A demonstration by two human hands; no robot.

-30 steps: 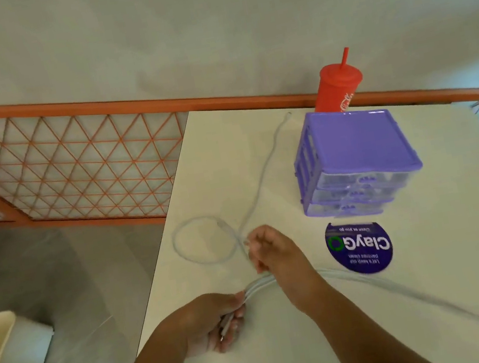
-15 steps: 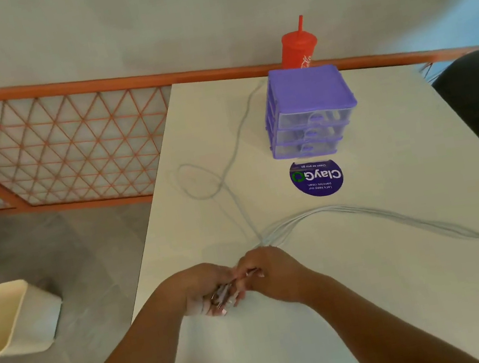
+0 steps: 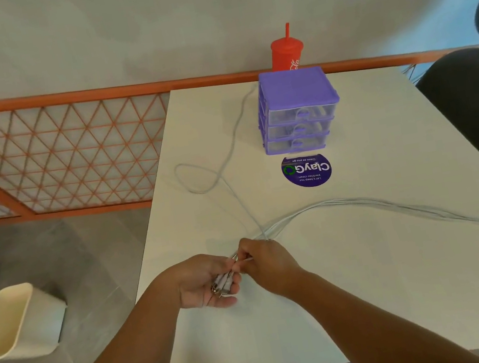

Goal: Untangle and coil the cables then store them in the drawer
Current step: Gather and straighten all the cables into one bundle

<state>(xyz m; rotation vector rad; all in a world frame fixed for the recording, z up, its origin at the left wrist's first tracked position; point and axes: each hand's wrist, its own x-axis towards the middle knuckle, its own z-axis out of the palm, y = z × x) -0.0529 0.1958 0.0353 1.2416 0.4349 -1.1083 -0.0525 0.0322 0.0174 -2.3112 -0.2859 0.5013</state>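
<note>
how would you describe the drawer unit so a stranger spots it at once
At the far end of the white table, the drawer unit stands between a red cup and a round sticker. It alone is a purple box with three clear drawers.

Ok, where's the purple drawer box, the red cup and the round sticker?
purple drawer box [image 3: 295, 89], head view, on its flat purple top.
red cup [image 3: 286, 58], head view, on its side below the lid.
round sticker [image 3: 306, 170], head view, on its middle lettering.
</note>
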